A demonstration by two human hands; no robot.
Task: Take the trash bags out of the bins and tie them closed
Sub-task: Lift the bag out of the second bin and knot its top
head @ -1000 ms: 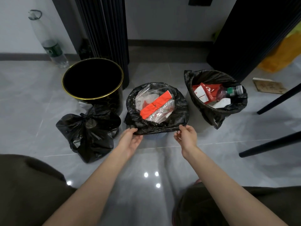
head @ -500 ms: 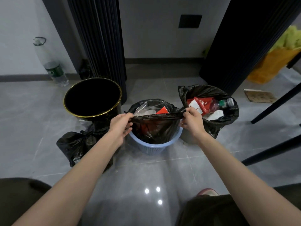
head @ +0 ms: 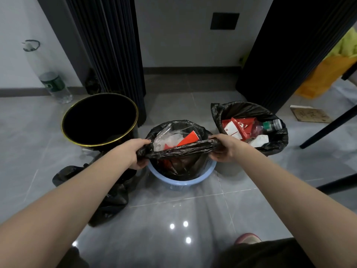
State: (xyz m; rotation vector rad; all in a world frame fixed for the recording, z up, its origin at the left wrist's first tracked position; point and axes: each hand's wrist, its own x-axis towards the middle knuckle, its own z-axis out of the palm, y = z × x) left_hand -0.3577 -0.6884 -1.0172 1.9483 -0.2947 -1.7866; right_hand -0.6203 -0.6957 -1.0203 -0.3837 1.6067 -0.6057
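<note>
In the last second we peeled the middle bag (head: 181,150) off the blue bin (head: 181,183) rim; left hand (head: 135,152) and right hand (head: 225,147) grip it taut, lift-out likely next.

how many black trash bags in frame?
3. Tied bag on the floor beneath the left arm; middle bag, partly in the blue bin, gripped by left hand and right hand; open bag at right. The dark inside of the black bin could hide another.
</note>
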